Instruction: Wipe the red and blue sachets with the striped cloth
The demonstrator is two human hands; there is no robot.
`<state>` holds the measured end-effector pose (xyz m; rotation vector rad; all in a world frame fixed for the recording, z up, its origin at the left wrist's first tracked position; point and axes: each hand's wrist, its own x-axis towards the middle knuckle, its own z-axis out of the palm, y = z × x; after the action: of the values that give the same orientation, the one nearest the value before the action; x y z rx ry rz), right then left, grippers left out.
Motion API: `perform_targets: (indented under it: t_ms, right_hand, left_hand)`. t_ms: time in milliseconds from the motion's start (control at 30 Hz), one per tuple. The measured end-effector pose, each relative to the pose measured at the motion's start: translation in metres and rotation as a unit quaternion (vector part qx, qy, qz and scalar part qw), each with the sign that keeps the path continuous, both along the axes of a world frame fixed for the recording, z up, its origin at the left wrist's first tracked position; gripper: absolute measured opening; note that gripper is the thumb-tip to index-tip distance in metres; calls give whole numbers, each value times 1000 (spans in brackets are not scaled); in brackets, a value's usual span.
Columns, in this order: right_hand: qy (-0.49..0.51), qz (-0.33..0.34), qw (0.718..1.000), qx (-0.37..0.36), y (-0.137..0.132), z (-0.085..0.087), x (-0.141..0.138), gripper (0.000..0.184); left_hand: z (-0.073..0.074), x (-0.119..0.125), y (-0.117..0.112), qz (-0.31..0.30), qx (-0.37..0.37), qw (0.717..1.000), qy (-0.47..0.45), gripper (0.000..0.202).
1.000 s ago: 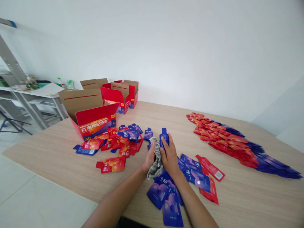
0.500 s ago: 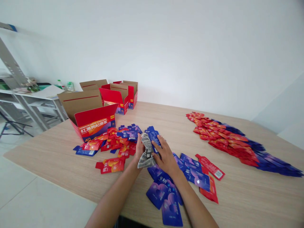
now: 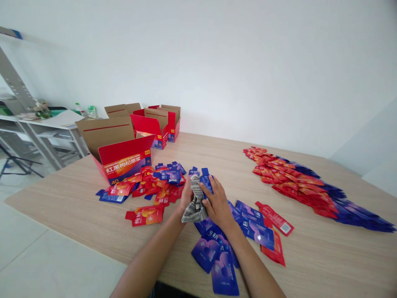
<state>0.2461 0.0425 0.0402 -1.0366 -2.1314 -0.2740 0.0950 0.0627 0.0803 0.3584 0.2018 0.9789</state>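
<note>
My left hand [image 3: 186, 195] is closed on a crumpled grey-striped cloth [image 3: 195, 207] in the middle of the view. My right hand [image 3: 218, 203] grips a blue pouch [image 3: 206, 181] with print on its upturned side, and the cloth presses against its left side. Part of that pouch is hidden by the cloth and my fingers. Under and in front of my right forearm lie several blue pouches [image 3: 223, 273]. To the left of my hands is a mixed heap of red pouches [image 3: 150, 186] and blue pouches.
Open red cartons [image 3: 125, 153] with brown flaps stand at the back left of the wooden table [image 3: 77, 215]. A long overlapping row of red and blue pouches [image 3: 297, 180] runs along the right. A few red pouches [image 3: 276, 219] lie right of my forearm. Behind is a white wall.
Both hands have shifted slightly right with the cloth and the blue pouch. The cloth now covers more of the pouch's left side. The other pouches and cartons stay put.
</note>
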Motion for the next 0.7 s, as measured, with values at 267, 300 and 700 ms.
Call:
perform_targets:
  t_ms: [267,300,700]
  right_hand:
    - [-49,26,998,-5,-1,-4,-5,54]
    - [-52,29,998,-2,-2,-5,-6,56]
    - [-99,-5,994,44,-3,-10,-18,82]
  left_hand:
    - [-6,-25,17,14,7,999,-28,89]
    - [-7,-28,18,16,10,999,-30,90]
    - [-8,-31,18,82,7,996,-32,94]
